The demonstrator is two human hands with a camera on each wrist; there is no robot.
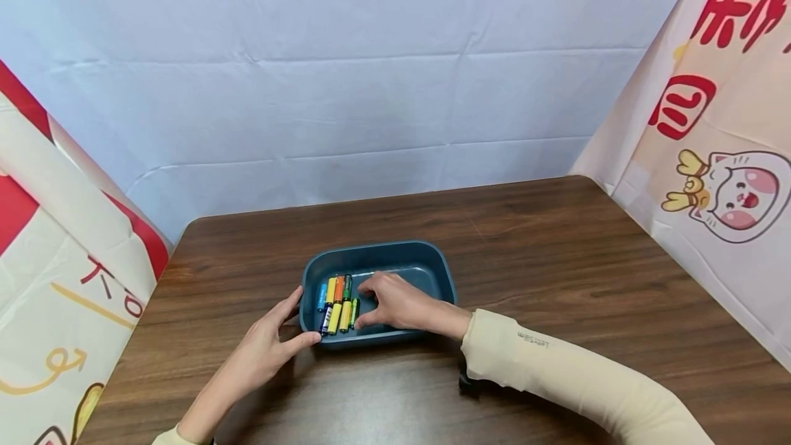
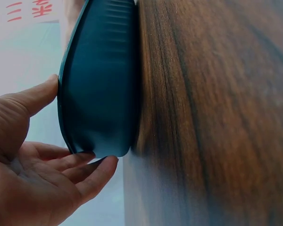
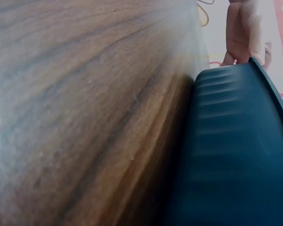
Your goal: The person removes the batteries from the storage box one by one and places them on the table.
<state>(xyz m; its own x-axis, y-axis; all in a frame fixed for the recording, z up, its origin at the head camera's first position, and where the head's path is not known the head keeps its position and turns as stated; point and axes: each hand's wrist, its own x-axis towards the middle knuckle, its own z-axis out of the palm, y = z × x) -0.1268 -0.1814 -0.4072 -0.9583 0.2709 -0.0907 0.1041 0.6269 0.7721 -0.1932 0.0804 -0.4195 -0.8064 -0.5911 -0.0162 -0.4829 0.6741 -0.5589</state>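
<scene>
A dark blue-green plastic bin [image 1: 404,247] sits on the table. Inside its left part, several batteries [image 1: 334,309] lie side by side in two rows, in blue, yellow, orange, green and purple-white. My left hand [image 1: 262,349] holds the bin's near left corner, thumb at the front rim and fingers along the end wall; the left wrist view shows this hand [image 2: 42,165] against the bin wall [image 2: 99,80]. My right hand [image 1: 398,301] reaches into the bin, thumb and fingers apart, just right of a green battery [image 1: 354,313]. Its fingers are out of sight in the right wrist view.
The brown wooden table [image 1: 525,246] extends around the bin. A small black object [image 1: 469,384] shows under the right sleeve [image 1: 550,362]. White cloth [image 1: 371,88] hangs behind the table, with printed banners [image 1: 711,129] at both sides.
</scene>
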